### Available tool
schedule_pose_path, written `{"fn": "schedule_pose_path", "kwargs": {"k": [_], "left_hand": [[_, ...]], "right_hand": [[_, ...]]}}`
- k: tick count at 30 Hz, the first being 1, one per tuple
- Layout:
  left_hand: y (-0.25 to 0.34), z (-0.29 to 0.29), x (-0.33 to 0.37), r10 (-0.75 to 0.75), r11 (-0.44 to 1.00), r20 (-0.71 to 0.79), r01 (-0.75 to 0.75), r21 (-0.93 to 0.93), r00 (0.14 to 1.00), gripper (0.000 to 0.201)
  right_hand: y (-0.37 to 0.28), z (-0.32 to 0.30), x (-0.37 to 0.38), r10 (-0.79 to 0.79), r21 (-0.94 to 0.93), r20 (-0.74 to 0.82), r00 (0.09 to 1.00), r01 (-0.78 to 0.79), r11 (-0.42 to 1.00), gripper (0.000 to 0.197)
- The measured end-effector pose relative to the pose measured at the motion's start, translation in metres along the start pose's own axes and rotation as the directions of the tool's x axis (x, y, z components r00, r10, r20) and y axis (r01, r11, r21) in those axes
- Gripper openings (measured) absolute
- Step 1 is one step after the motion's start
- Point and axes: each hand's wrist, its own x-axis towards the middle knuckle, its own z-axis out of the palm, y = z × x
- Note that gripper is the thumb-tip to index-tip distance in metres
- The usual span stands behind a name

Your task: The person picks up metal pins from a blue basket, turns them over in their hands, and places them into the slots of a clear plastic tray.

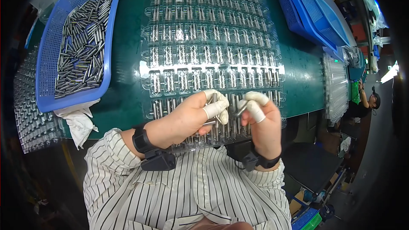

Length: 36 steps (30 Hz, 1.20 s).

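Observation:
My left hand (187, 113), with white finger cots on its fingers, is closed around several small metal pins whose ends stick out between the fingers. Beside it, my right hand (265, 121), also in finger cots, pinches a short shiny metal pin (241, 108), slightly blurred. Both hands hover over the near rows of clear plastic blister trays (147, 55). Metal pins (207, 54) lie in the tray pockets, row behind row. My hands hide part of the nearest rows, so I cannot tell how those pockets are filled.
On the left, a blue perforated basket (108, 38) holds a heap of loose metal pins, with a white cloth (79, 121) by its near corner. Stacked trays flank the green table (298, 72). Blue baskets (313, 15) stand far right. A person (364, 102) sits beyond a black chair (313, 166).

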Motion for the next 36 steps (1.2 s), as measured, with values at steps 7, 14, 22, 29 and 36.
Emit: {"fn": "schedule_pose_path", "kwargs": {"k": [7, 14, 22, 29, 36], "left_hand": [[0.003, 0.003, -0.002, -0.002, 1.000, -0.058, 0.000, -0.029, 0.998, 0.015], [0.009, 0.017, 0.001, -0.033, 0.993, -0.117, 0.020, -0.114, 0.993, 0.020], [0.013, 0.018, 0.002, 0.013, 0.994, -0.144, -0.028, -0.103, 0.990, 0.023], [0.010, 0.018, 0.005, 0.012, 0.982, -0.082, -0.028, -0.189, 0.997, 0.029], [0.017, 0.017, -0.004, 0.015, 0.979, -0.094, -0.033, -0.201, 0.995, 0.036]], "right_hand": [[-0.068, -0.044, 0.026, -0.423, -0.778, 0.016, 0.906, 0.277, 0.564, 0.009], [-0.057, -0.055, 0.077, -0.269, -0.886, 0.433, 0.860, 0.461, 0.046, 0.012], [-0.079, -0.070, 0.084, -0.349, -0.912, 0.339, 0.874, 0.396, 0.106, 0.012], [-0.061, -0.073, 0.077, -0.227, -0.929, 0.361, 0.904, 0.369, -0.010, 0.017], [-0.075, -0.012, 0.024, -0.438, -0.785, 0.539, 0.719, 0.617, 0.047, 0.024]]}}
